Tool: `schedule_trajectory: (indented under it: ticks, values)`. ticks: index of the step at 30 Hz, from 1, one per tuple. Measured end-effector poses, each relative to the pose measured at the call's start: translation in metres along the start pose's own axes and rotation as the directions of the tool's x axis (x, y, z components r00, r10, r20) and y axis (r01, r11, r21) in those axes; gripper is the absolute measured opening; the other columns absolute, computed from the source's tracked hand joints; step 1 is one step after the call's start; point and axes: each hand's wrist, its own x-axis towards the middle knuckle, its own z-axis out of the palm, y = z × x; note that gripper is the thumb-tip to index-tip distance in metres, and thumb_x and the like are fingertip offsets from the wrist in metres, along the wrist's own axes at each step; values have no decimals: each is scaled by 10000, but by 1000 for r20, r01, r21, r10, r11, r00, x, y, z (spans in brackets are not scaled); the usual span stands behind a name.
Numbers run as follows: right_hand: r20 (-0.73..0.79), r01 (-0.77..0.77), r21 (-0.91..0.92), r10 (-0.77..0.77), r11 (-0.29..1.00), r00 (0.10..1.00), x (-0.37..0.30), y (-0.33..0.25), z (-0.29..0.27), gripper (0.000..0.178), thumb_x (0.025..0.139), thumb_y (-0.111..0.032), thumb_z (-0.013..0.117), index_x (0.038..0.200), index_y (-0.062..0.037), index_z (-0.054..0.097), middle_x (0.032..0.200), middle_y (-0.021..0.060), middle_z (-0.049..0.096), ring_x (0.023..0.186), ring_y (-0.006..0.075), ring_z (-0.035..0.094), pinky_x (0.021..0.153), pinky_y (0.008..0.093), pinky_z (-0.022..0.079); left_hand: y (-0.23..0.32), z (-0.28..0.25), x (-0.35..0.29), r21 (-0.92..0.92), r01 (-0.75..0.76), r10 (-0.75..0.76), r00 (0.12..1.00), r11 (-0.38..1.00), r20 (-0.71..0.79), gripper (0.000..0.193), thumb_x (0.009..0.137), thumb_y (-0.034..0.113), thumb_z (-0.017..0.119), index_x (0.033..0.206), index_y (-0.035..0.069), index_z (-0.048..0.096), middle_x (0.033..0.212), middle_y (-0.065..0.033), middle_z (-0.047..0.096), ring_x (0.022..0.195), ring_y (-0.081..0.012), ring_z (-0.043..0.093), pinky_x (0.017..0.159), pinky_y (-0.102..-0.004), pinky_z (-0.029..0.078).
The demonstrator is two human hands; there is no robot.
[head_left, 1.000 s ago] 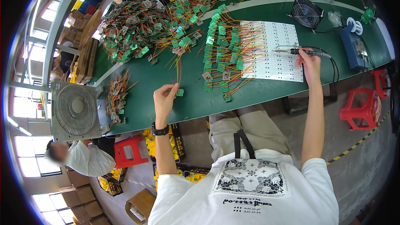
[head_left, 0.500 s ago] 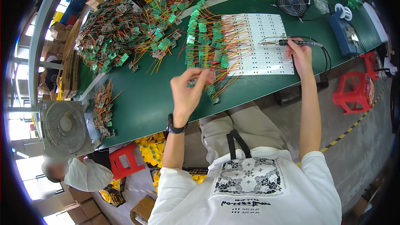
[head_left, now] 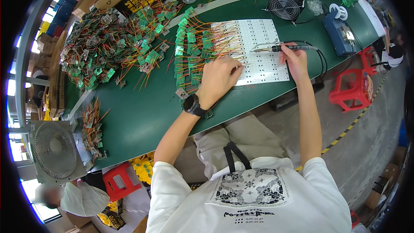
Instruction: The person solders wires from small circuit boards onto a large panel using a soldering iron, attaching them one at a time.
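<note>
My right hand (head_left: 295, 62) grips the dark handle of a soldering iron (head_left: 302, 48), whose metal tip points left above a white panel (head_left: 263, 71) dotted with small pads. A black cable runs from the iron's back end. My left hand (head_left: 219, 80), with a black watch on its wrist, is over the panel's lower left edge. Its fingers are bent together near the wire ends; what they pinch is hidden. Red and yellow wires (head_left: 228, 39) lie across the panel's left part, joined to rows of small green circuit boards (head_left: 192, 39). My left hand covers some lower boards.
A large heap of wired circuit boards (head_left: 92, 47) lies left on the green table (head_left: 142, 108), with a smaller pile (head_left: 92, 127) nearer. A black fan (head_left: 284, 6), a blue soldering station (head_left: 338, 32) and solder spool (head_left: 338, 12) stand right. Red stools (head_left: 351, 89) and another person (head_left: 84, 198) are nearby.
My left hand has moved right and away from me, from the lower circuit boards onto the panel's edge. My right hand still holds the iron over the panel. The whole view has shifted slightly.
</note>
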Motion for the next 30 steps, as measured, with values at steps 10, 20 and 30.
schedule_trajectory:
  ticks: [10, 20, 30]
  values:
    - [-63, 183, -191, -198, 964, 978, -12, -2, 4, 193, 903, -70, 626, 1042, 60, 597, 736, 99, 629, 597, 161, 598, 537, 259, 449, -6, 9, -12, 44, -51, 56, 992, 998, -115, 80, 764, 125, 690, 826, 89, 725, 721, -51, 628, 572, -264, 608, 509, -355, 476]
    - [65, -29, -107, 36, 994, 997, -12, 0, 3, 180, 864, -34, 655, 1002, 72, 606, 729, 121, 641, 587, 184, 618, 536, 279, 472, -9, 11, -11, -43, 44, -50, 987, 998, -150, 40, 757, 86, 685, 786, 61, 696, 705, -57, 632, 580, -242, 623, 523, -332, 481]
    - [114, 9, -160, 9, 987, 993, -13, 1, 1, 188, 856, -42, 673, 1000, 69, 626, 731, 119, 648, 592, 184, 625, 538, 280, 476, -9, 13, -10, -5, 71, -71, 990, 997, -123, 62, 767, 88, 686, 792, 30, 689, 700, -65, 628, 593, -237, 624, 531, -327, 480]
